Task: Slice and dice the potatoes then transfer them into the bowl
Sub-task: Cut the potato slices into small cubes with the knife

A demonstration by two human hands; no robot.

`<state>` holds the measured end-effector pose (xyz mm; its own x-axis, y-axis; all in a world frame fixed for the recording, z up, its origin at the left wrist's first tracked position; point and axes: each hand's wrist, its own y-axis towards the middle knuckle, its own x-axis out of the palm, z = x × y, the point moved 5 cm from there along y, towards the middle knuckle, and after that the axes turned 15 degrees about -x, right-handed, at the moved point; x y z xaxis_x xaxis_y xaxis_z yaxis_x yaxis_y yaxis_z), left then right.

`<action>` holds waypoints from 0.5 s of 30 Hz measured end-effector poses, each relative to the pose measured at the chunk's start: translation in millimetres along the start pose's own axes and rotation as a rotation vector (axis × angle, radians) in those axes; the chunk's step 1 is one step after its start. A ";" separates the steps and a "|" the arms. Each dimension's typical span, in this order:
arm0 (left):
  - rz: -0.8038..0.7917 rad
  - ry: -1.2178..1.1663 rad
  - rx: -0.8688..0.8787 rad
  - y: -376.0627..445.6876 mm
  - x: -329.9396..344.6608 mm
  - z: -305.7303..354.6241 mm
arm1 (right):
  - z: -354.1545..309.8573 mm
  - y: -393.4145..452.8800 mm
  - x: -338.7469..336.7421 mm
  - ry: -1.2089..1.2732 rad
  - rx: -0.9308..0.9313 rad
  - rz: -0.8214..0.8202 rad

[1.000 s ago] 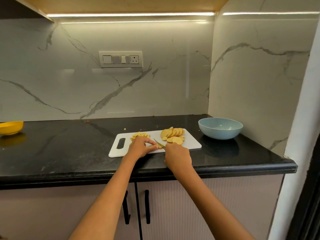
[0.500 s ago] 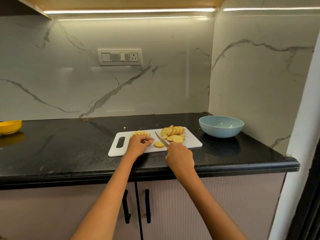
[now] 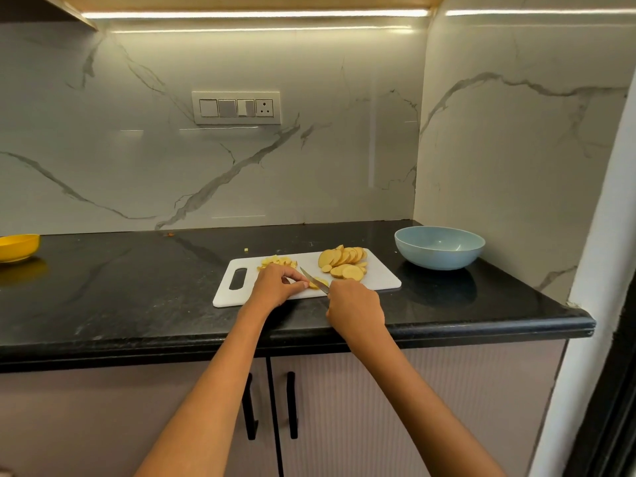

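A potato slice (image 3: 317,283) lies near the front edge of the white cutting board (image 3: 378,280). The left hand (image 3: 275,286) pins it with curled fingertips, while the right hand (image 3: 356,309) grips a knife (image 3: 314,280) whose blade rests across the slice. Behind, a pile of round slices (image 3: 344,262) sits toward the board's right end and a small heap of diced pieces (image 3: 277,261) toward the left. The blue bowl (image 3: 439,247) stands just right of the board on the black counter (image 3: 120,287). A yellow bowl (image 3: 17,247) sits far left.

The knife (image 3: 314,281) handle is hidden inside the right hand (image 3: 356,306). Left of the left hand (image 3: 275,285), the picture's edge cuts the yellow bowl (image 3: 17,247)
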<state>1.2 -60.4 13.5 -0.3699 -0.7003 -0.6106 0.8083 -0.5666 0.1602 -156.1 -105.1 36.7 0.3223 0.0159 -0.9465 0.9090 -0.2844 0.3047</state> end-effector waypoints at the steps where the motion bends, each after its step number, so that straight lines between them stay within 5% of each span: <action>1: -0.005 0.006 0.002 0.2 0.0 0.2 | -1.0 2.8 -1.5 -0.016 -0.011 0.006; 15: 0.006 0.002 0.007 -1.8 -0.4 -0.9 | -0.9 7.1 4.7 -0.025 -0.027 0.017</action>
<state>0.3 -58.6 12.8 -0.3644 -0.7025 -0.6113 0.8073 -0.5655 0.1687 -147.9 -106.1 34.5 0.3317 -0.0131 -0.9433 0.9102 -0.2587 0.3236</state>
